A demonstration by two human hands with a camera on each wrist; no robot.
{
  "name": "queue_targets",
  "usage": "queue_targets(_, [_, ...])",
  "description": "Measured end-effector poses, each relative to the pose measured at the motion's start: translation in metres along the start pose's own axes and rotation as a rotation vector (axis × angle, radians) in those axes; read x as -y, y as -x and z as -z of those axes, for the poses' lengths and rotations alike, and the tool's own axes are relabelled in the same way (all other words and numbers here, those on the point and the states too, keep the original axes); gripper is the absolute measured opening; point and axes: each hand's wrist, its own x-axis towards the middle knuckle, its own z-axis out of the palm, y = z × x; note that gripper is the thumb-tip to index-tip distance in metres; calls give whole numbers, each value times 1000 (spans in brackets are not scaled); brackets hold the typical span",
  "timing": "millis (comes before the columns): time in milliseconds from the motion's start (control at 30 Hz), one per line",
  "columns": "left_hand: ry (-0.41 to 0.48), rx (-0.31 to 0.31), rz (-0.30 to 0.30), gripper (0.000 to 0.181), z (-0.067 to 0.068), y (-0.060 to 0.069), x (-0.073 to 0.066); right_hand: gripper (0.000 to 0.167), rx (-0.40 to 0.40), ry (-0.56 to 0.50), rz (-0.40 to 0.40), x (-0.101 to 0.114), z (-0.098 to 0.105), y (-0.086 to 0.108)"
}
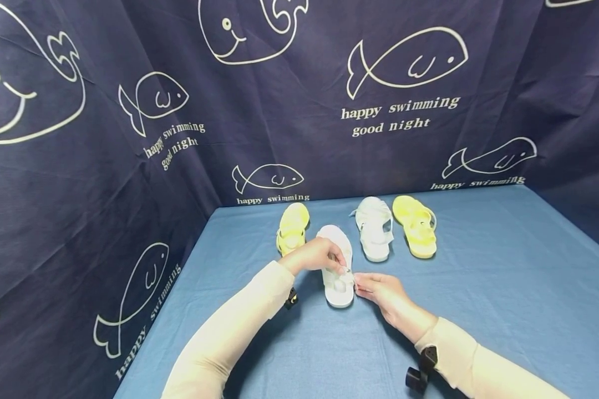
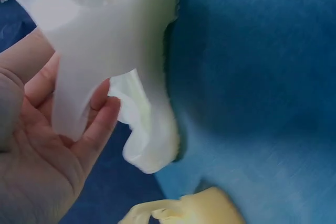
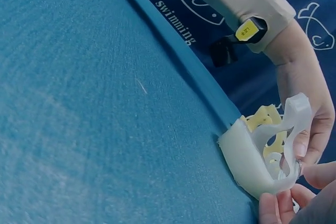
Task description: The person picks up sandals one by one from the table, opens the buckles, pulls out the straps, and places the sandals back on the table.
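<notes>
White sandal, soft plastic-looking, with cut-out straps [image 1: 331,281]: on the table [image 1: 504,288], blue-cloth-covered, nearer the left edge than the right and out from the far edge. Rounded end points to the far edge; straps lie toward the near side.

Left hand [image 1: 319,254]: reaches over the sandal from its left. Grip: grasping, thumb and fingers curled about a narrow translucent white tab [image 2: 73,98] of the sandal.

Right hand [image 1: 386,296]: at the sandal's right side. Grip: grasping, thumb and fingertips pinching the strap edge. A small shiny piece [image 3: 299,169] shows between the hands; too small to identify.

Others on table, none touched by a hand:
- Yellow sandal with straps [image 1: 293,221], left of the worked one, toward the far left corner.
- Second white sandal [image 1: 376,241], right of it, near the far edge.
- Second yellow sandal [image 1: 413,221], just beside that one on the right, tilted slightly off line.

Both arms: cream sleeves [image 1: 244,318], black wrist cameras [image 1: 416,379]. Beyond the far and left edges: navy curtain [image 1: 324,149] with white fish outlines and "happy swimming" lettering.
</notes>
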Motion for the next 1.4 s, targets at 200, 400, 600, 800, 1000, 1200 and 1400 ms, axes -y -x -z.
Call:
queue_targets(200, [74, -58, -4, 10, -8, 2, 11, 37, -25, 27, 3, 0, -1, -4])
queue_targets(400, [124, -114, 15, 13, -15, 4, 15, 31, -62, 18, 17, 0, 0, -8])
queue_targets(600, [172, -154, 67, 14, -20, 5, 16, 25, -93, 8, 29, 1, 0, -11])
queue_targets(800, [273, -177, 102, 16, -26, 5, 17, 21, -123, 21, 43, 1, -3, -12])
queue_targets(1000, [288, -186, 105, 16, -27, 3, 18, 21, -160, 62, 55, 2, -6, -13])
queue_targets(1200, [276, -177, 106, 16, -27, 2, 17, 23, -177, 98, 77, 2, -7, -14])
queue_targets(1400, [281, -168, 118, 17, -25, 3, 14, 22, -184, 115, 106, 1, -7, -16])
